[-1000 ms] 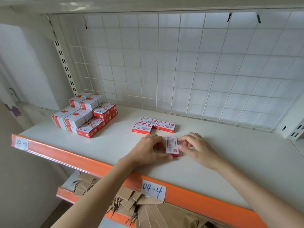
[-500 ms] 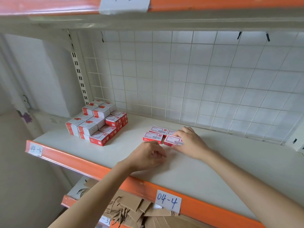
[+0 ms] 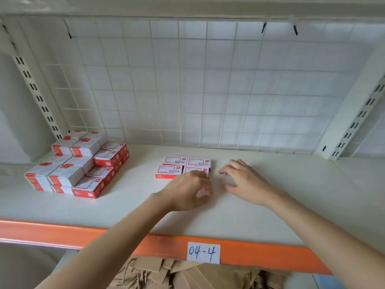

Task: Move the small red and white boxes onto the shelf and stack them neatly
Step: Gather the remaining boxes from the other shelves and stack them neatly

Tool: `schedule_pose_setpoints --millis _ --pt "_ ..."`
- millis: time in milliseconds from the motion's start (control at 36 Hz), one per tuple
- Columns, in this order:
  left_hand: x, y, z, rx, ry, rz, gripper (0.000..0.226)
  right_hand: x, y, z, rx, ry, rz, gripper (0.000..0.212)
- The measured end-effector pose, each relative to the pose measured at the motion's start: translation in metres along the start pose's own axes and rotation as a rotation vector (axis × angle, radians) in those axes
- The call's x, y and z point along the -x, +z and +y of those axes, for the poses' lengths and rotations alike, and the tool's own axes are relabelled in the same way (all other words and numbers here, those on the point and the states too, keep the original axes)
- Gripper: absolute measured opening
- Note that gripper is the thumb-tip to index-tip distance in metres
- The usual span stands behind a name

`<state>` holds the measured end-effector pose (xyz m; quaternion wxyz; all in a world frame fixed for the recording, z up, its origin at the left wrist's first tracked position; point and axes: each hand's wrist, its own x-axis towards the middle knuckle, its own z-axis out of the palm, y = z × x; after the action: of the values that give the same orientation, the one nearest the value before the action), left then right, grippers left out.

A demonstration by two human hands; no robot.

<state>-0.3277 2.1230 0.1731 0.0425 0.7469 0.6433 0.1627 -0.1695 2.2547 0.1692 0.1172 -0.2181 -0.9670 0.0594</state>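
Above the white shelf point(image 3: 260, 205), both forearms reaching in from the near edge; left hand point(image 3: 187, 191) palm down, fingers curled loosely, knuckles up, fingertips at the near right corner of the four flat boxes point(image 3: 183, 167) and hiding part of it; contact with that corner box not certain, blur at the fingertips, no box seen pinched or lifted; right hand point(image 3: 242, 180) just right of the group, palm down, fingers spread and relaxed, holding nothing, tips near the right side of the boxes but apart from them, thumb low over the shelf surface.

Four red and white boxes lying flat in a two-by-two block, sides touching, mid-shelf and nearer the back than the front. Well to the left, larger stack of boxes point(image 3: 79, 163) piled in steps, higher at the back left, lower toward the front right; mixed faces showing, some white tops, some red sides.

Behind everything, white wire grid panel point(image 3: 208, 90) across the back; slotted upright point(image 3: 35, 94) at left, another slotted upright point(image 3: 358, 119) at right. Along the front, orange shelf edge point(image 3: 73, 232) with a handwritten label point(image 3: 203, 253) reading 04-4. Below the edge, brown cardboard pieces point(image 3: 187, 276) on the lower level, partly hidden by the left forearm.
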Motion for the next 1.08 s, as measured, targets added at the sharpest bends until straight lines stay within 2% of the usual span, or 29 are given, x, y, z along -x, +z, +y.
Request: schedule_pose_setpoints --millis 139,306,500,750,1083 --pt "-0.035 0.009 0.027 -0.084 0.108 -0.059 0.016 0.039 -0.014 0.020 0.178 0.059 -0.025 0.036" --pt "-0.071 0.021 0.077 -0.171 0.228 -0.092 0.019 0.091 -0.041 0.050 0.241 0.162 -0.044 0.034" --pt "-0.115 0.047 0.166 -0.207 0.164 0.017 0.027 0.178 -0.073 0.103 0.128 0.286 -0.002 0.037" --pt "-0.174 0.091 0.305 -0.160 0.218 -0.042 0.027 0.303 -0.114 0.181 0.174 0.401 0.034 0.036" --pt "-0.255 0.143 0.429 -0.135 0.279 -0.071 0.029 0.405 -0.167 0.275 0.190 0.580 0.031 0.039"
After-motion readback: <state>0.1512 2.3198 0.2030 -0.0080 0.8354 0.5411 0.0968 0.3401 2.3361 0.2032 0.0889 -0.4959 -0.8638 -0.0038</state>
